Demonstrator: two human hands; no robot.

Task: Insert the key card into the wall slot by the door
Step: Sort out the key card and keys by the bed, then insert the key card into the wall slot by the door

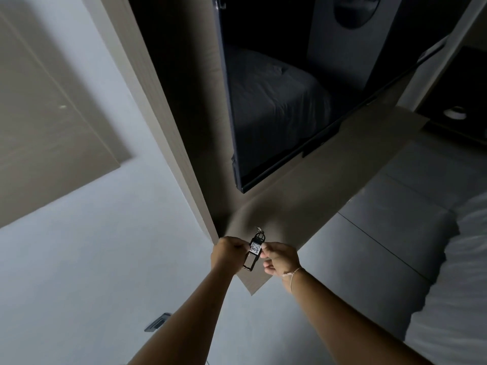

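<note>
A black key tag (254, 252) with a white handwritten label and a small metal ring at its top is held out in front of me, upright. My left hand (228, 252) pinches its left edge and my right hand (280, 258) pinches its right edge. Both arms reach forward from the bottom of the view. A small dark wall fitting (157, 322) sits on the white wall at lower left, beside my left forearm; I cannot tell whether it is the card slot.
A beige wood panel (168, 106) runs down the white wall. A dark wall-mounted screen (276, 109) reflects a bed. A white bed (458, 285) lies at the right edge, on a grey tiled floor (390, 214).
</note>
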